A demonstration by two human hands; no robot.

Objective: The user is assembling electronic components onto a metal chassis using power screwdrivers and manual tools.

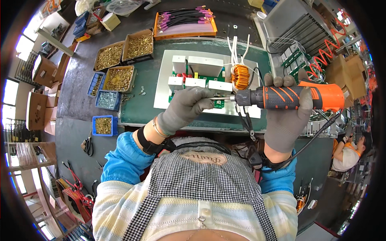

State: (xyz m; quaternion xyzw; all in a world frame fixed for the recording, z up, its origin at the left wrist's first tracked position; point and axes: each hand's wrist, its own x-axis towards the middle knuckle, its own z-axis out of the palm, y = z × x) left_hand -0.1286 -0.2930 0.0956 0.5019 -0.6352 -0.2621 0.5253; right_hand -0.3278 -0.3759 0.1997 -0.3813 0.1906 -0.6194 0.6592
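Note:
My right hand (286, 116), in a grey glove, is wrapped round an orange and black electric screwdriver (283, 97) held level, its bit pointing left. The fingers of my grey-gloved left hand (187, 107) are closed on the end of the screwdriver bit (221, 98); whether a screw is pinched there too is hidden. Both hands are above the near edge of a pale metal plate (165, 80). On that plate sit a green circuit board (219, 103), white blocks (205, 61) and a copper-wound coil (240, 76) with white wires rising behind it.
Boxes of brass-coloured hardware (138, 45) and blue bins (107, 100) stand at left. An orange tray (185, 31) of black cables lies behind. Scissors (87, 145) rest at near left. A black cord (309, 150) trails from the screwdriver. Another person (349, 150) is at far right.

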